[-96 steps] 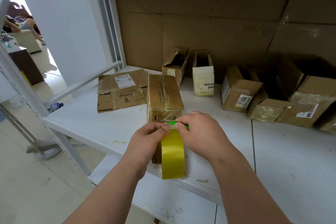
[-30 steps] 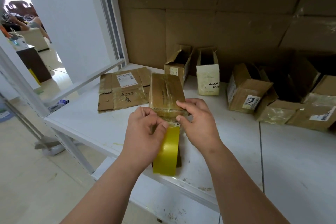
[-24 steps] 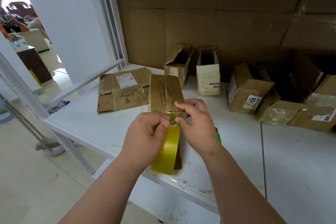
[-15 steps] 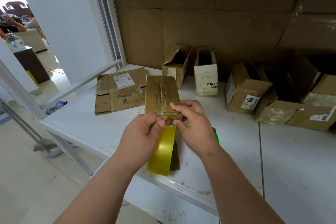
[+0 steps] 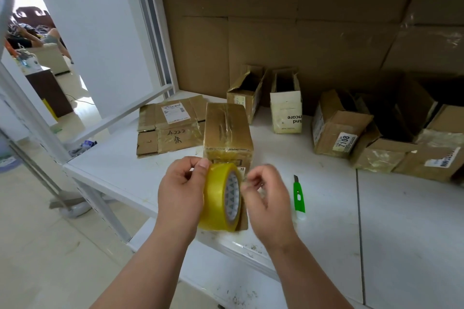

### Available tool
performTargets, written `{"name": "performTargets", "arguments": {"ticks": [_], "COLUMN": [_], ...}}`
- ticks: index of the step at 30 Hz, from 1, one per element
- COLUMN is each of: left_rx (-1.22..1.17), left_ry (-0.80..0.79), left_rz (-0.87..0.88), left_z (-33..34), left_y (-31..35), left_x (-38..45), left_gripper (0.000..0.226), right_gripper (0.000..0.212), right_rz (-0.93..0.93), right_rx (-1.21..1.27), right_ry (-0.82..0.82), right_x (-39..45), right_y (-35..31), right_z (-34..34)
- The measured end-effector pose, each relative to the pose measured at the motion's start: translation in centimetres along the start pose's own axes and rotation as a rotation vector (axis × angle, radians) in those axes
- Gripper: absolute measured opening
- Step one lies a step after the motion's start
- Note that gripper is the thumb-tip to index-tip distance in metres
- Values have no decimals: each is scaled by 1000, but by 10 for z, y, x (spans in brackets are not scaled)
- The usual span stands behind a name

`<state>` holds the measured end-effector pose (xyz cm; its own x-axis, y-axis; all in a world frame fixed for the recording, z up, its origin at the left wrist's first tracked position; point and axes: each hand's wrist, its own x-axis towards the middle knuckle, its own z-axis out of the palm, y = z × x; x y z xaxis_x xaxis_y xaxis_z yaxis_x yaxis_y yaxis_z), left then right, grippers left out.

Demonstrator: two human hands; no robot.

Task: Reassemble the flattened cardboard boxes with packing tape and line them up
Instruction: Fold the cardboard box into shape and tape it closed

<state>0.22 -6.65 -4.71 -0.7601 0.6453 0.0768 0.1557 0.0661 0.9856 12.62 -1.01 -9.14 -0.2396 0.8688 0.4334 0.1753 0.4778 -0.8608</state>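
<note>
A taped-up brown cardboard box [image 5: 227, 130] stands on the white shelf [image 5: 326, 221] just beyond my hands. My left hand [image 5: 180, 190] grips a yellow packing tape roll [image 5: 218, 198] in front of the box's near end, thumb on top of the roll. My right hand [image 5: 266, 198] is blurred, its fingers curled at the roll's right rim, pinching at the loose tape end. A flattened cardboard box [image 5: 168, 128] with a shipping label lies left of the standing box.
A green utility knife [image 5: 299, 195] lies on the shelf right of my right hand. Along the back stand a small brown box [image 5: 244, 94], a white box [image 5: 286, 110], a box labelled 7108 [image 5: 334, 125] and larger open boxes [image 5: 406, 155].
Both hands have left the box's near top edge and come down and back. The roll has turned so its core faces right. The green knife went from my right hand onto the shelf.
</note>
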Motion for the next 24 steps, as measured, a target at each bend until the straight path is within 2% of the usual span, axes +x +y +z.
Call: {"name": "performTargets", "arguments": {"ticks": [4, 7, 12, 16, 21, 24], "left_rx": [-101, -124, -276, -338, -536, -576], "left_ry": [39, 84, 124, 102, 52, -20], "left_rz": [27, 51, 4, 38, 67, 24], "left_z": [0, -2, -2, 5, 4, 11], "left_y": [13, 20, 28, 35, 57, 64], "left_x": [-6, -6, -5, -11, -7, -6], "left_gripper": [17, 17, 21, 21, 31, 26], "right_gripper": [46, 45, 55, 36, 46, 56], "right_rz": [-121, -113, -28, 20, 152, 198], "right_rx": [-181, -281, -192, -204, -106, 1], "right_ry": [-279, -363, -327, -281, -118, -44], "right_x": [-18, -22, -19, -19, -13, -1], "right_y": [-6, -11, -29, -31, -33, -35], "right_z": [2, 0, -25, -47, -81, -98]}}
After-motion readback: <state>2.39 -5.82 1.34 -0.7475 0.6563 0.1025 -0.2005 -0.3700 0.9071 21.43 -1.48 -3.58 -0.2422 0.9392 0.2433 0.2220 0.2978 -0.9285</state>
